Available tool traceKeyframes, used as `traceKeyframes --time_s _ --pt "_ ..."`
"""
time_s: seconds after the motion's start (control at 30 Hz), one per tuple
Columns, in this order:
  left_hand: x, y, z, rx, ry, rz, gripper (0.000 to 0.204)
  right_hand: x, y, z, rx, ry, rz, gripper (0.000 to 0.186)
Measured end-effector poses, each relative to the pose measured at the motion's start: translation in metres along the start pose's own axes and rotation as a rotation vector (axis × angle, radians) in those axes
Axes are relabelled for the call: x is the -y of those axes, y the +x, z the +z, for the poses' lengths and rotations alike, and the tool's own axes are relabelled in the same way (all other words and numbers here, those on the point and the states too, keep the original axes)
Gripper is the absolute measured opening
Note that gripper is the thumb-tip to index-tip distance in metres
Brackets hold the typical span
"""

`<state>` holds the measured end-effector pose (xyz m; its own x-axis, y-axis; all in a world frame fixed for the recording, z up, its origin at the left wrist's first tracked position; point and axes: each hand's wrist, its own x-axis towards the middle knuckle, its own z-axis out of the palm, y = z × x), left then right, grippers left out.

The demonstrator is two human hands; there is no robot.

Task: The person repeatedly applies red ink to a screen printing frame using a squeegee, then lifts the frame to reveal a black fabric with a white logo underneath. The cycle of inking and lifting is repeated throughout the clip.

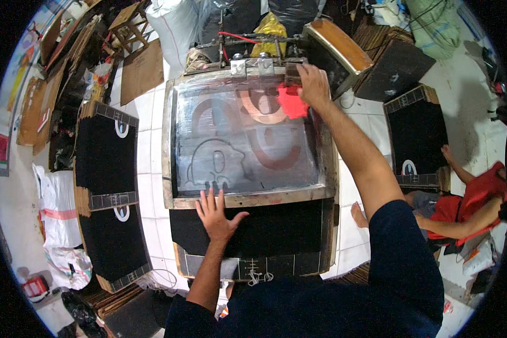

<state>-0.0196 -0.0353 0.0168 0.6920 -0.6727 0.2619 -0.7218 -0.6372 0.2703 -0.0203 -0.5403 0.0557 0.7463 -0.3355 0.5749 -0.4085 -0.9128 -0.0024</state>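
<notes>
A wooden-framed printing screen (248,199) lies over a black sheet (248,228), with curved shapes and a ring-and-outline design showing in its mesh. My left hand (215,217) rests with fingers spread on the near rail of the frame. At the far right corner of the screen, my right hand (314,84) is closed round a dark squeegee (292,74), partly hidden by the fingers. A bright red patch of ink (293,102) lies on the mesh just below that hand.
Metal hinge clamps (238,68) hold the screen's far edge. Stacks of black sheets (106,160) stand to the left, and another stack (417,135) is at the right. A person in red (462,208) sits beside the right stack, one hand at its edge. Sacks (172,28) stand behind.
</notes>
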Motion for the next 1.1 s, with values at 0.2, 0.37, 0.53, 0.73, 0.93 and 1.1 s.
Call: traceKeyframes --time_s 0.2,0.37,0.53,0.73,0.93,1.1 --pt "-0.002 -0.001 0.024 0.088 0.080 -0.016 0.103 -0.023 0.043 0.032 0.459 -0.125 0.108 0.061" --pt "0.001 -0.006 0.027 0.088 0.082 -0.015 0.101 -0.038 0.042 0.020 0.575 0.243 0.112 0.044" --pt "0.004 -0.007 0.030 0.107 0.088 -0.007 0.099 -0.033 0.024 0.037 0.358 0.258 0.200 0.040" --pt "0.008 -0.011 0.035 0.089 0.100 0.011 0.100 -0.017 -0.022 -0.007 0.403 0.384 0.037 0.037" --pt "0.008 -0.010 0.035 0.088 0.114 0.007 0.098 -0.026 0.015 0.018 0.361 0.233 0.071 0.043" --pt "0.006 -0.008 0.031 0.103 0.131 0.007 0.098 -0.027 0.005 0.038 0.292 0.234 0.106 0.035"
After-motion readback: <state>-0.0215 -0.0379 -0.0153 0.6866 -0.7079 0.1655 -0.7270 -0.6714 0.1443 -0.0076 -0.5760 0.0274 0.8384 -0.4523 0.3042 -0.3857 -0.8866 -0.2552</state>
